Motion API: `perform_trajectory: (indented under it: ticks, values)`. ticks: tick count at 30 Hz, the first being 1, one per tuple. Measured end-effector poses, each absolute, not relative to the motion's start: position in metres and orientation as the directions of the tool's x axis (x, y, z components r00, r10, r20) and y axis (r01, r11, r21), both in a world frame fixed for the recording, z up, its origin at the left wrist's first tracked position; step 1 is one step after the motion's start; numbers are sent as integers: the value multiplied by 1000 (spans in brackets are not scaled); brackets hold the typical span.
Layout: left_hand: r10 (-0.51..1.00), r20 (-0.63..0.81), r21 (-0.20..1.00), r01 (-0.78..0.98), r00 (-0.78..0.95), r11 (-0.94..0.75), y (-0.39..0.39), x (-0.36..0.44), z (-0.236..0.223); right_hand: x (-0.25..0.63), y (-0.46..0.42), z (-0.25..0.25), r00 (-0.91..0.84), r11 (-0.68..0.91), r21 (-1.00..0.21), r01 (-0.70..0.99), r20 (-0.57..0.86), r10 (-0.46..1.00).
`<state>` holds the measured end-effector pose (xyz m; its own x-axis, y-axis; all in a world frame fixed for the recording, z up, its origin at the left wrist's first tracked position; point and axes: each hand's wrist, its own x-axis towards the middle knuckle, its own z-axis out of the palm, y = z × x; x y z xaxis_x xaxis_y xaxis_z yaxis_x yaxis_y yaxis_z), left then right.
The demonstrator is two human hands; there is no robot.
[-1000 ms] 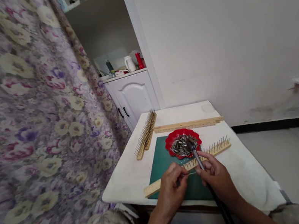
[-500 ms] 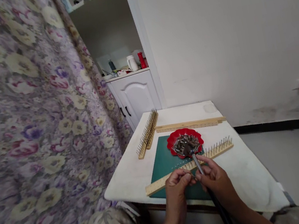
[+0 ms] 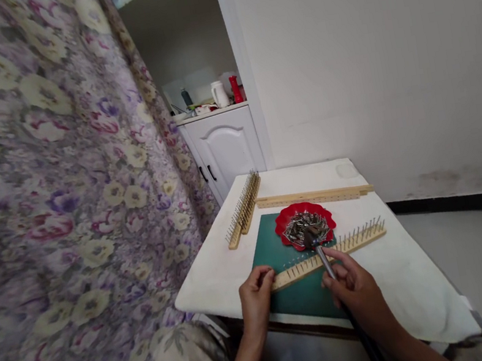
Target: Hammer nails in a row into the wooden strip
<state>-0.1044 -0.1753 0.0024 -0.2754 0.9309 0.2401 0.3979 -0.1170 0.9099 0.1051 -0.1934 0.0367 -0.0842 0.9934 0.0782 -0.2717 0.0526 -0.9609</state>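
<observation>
My right hand (image 3: 356,288) is wrapped round a hammer (image 3: 324,262), its index finger stretched along the shaft. The hammer's dark head rests over nails (image 3: 300,226) in a red scalloped bowl (image 3: 280,218). My left hand (image 3: 256,299) is closed in a pinch at the left end of a wooden strip (image 3: 281,280), which it partly covers; what sits between its fingertips is hidden. Upright nails stand along the strip's middle and right part. The strip lies slantwise across a green mat (image 3: 304,303).
Two wooden strips studded with nails (image 3: 245,204) lie along the table's left side. More wooden strips (image 3: 314,197) lie behind the bowl. A white cloth covers the table (image 3: 411,275). A floral curtain (image 3: 91,232) hangs at left, near a white cabinet (image 3: 230,145).
My left hand has moved left, away from my right hand, to the strip's left end. My right hand still holds the hammer over the bowl. The view has shifted slightly.
</observation>
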Motion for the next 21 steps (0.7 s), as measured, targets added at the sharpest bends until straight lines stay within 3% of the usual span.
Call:
perform_trajectory:
  ticks: [6,21]
  values:
    - [933,286,838,529,-220,-133,-169,-100,-14,98,-197,32,-105,37,-970,-242,64,992]
    - [942,299,757,639,-152,-137,-167,-98,-12,96,-201,37,-134,16,-977,-213,46,990]
